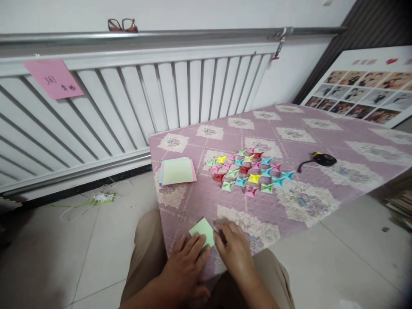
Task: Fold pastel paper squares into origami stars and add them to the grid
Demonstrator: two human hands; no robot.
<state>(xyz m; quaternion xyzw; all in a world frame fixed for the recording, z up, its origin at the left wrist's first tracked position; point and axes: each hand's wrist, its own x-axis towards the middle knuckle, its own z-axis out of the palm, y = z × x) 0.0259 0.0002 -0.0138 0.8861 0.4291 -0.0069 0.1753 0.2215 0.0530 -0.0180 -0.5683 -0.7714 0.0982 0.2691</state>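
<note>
At the near edge of the table, which wears a purple cloth with floral patches, a light green paper lies flat with one corner pointing away from the person. The left hand rests on it with the fingers spread, and presses its lower part down. The right hand is at the right corner of this paper, with the fingers bent; I cannot tell if it pinches the edge. Farther up, on the left side of the table, there is a stack of square papers, with pale green on top and pink and blue edges showing under it. To the right of the stack, small folded paper pieces in red, yellow, pink, blue and green stand in slanted rows. Beyond these pieces to the right lies a black cable.
</note>
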